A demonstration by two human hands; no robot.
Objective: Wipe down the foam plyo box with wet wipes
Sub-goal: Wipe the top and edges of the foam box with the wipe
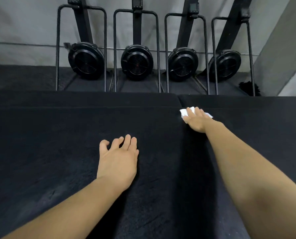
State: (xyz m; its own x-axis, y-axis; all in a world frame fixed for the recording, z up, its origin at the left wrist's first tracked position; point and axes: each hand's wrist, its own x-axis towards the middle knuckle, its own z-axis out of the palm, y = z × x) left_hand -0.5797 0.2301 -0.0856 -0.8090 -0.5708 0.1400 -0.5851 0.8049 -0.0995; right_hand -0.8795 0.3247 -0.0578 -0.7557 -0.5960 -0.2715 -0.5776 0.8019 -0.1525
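Note:
A large black foam plyo box fills the lower part of the head view, its top facing me. A second black box lies flush against its right side, with a seam between them. My right hand lies flat with straight fingers on a white wet wipe, pressing it onto the surface beside the seam near the far edge. Most of the wipe is hidden under the hand. My left hand rests palm down on the left box's top, fingers loosely bent, holding nothing.
Beyond the boxes' far edge, several black rowing machines stand upright against a grey wall, with round fan housings low down. A grey pillar rises at the right. Dark rubber floor shows at the left behind the box.

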